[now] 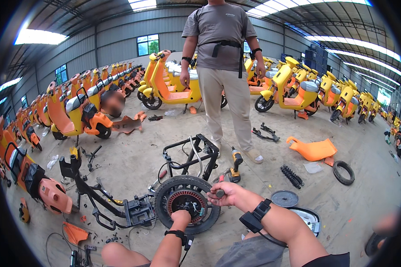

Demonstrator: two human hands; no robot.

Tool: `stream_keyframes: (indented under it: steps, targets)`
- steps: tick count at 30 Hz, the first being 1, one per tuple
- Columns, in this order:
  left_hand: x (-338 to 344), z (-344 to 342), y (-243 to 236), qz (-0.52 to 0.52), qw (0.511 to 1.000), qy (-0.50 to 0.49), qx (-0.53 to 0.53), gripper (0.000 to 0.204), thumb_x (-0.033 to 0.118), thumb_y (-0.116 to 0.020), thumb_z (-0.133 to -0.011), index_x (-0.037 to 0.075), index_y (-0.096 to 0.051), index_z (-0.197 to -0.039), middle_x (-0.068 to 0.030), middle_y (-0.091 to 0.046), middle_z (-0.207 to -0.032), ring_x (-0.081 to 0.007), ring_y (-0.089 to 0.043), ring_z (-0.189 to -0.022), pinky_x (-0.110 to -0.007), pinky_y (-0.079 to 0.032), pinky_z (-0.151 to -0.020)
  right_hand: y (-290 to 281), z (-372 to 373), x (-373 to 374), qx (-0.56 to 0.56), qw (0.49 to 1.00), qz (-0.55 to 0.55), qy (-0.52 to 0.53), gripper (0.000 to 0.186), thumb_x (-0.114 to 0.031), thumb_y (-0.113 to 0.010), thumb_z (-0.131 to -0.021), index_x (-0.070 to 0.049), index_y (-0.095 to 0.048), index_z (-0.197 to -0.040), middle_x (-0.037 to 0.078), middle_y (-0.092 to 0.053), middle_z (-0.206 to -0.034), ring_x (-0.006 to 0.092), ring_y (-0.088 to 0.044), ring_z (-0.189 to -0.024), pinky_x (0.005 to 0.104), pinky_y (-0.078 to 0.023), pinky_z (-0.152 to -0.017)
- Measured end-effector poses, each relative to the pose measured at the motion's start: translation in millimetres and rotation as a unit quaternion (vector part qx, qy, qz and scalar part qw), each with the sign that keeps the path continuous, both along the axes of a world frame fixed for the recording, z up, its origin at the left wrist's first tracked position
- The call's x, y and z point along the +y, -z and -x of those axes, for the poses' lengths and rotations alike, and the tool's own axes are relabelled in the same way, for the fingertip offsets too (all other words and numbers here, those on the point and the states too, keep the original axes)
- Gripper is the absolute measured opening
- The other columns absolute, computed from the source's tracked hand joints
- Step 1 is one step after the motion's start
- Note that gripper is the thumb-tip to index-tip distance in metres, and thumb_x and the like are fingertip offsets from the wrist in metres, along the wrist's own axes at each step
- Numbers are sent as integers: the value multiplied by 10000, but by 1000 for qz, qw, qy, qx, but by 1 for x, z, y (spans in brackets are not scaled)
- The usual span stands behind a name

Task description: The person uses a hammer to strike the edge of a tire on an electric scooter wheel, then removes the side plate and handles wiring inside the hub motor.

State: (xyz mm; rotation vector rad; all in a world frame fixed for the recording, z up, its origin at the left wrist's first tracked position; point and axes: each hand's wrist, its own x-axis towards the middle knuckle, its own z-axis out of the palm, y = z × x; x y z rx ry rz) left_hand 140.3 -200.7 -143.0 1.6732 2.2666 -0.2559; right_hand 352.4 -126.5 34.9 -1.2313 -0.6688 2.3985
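Note:
In front of me the scooter's rear wheel (162,196) stands with its hub motor laid open, a ring of copper-red windings (171,205) showing. My left hand (181,217) is closed at the middle of the hub; what its fingers grip is hidden. My right hand (232,194) is closed around a tool with a round dark end (220,193), at the wheel's right side. I cannot make out the tool's kind. The wheel is at the black scooter frame (140,213), which lies on the floor. A round grey cover (284,198) lies right of my right hand.
Beyond the wheel stand a yellow-black cordless impact driver (236,164) and a person (223,66) facing me. Black shock absorbers (292,176), an orange body panel (314,148) and a loose tyre (343,172) lie to the right. Rows of yellow-orange scooters (67,115) fill the hall.

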Motion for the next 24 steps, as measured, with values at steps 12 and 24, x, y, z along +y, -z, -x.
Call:
stream_keyframes:
  steps: [12,24]
  targets:
    - [-67,-16,13,-105,994,-14,-25,433,381,-438,-966,90,-746,-878,-136,-723,-890,-327,-696,-844,-448,-533,-707,-12,2,-12,-3,1000,0,5,72,-70,-593,-823,-10,-569,-855,133,-677,-840,290,-659,-740,400,-538,-655]
    - [-98,-16,16,-105,994,-20,-27,417,398,-457,-960,78,-706,-865,-141,-714,-844,-321,-695,-802,-441,-539,-670,-11,36,-24,-64,998,-19,-5,130,-91,-615,-819,-28,-572,-923,190,-642,-1002,386,-632,-958,514,-516,-891]
